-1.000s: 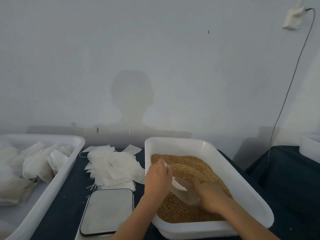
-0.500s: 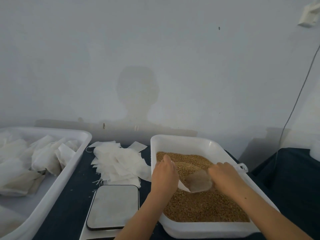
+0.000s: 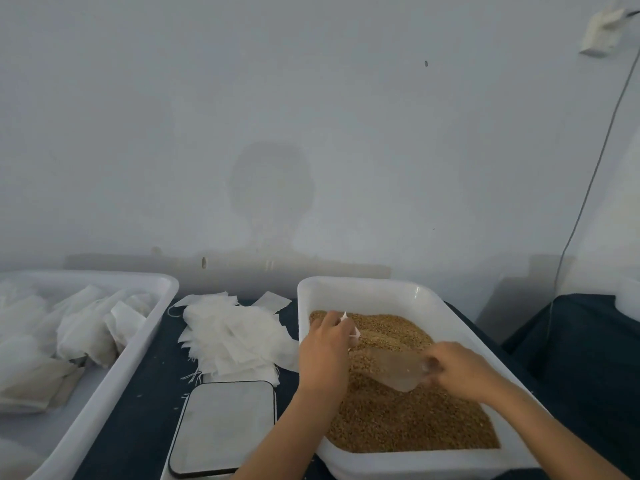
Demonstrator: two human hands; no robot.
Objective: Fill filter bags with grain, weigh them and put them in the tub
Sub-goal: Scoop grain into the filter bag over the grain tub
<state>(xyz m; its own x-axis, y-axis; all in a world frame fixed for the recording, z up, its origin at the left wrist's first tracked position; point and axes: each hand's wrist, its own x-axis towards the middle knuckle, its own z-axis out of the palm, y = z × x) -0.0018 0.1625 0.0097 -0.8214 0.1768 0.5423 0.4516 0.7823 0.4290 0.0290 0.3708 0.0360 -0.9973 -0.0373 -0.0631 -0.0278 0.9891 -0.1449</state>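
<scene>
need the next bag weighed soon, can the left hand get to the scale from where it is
Probably yes. The left hand grips a filter bag over the grain tub, and the scale sits just beside that tub's left wall, its platform bare, with nothing between.

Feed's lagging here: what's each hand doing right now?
Left hand: pinching a filter bag over the grain.
Right hand: gripping a clear scoop.

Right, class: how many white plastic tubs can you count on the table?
2 for certain: the grain tub under both hands, and the tub of filled bags at far left. A white edge at far right may be a third.
</scene>
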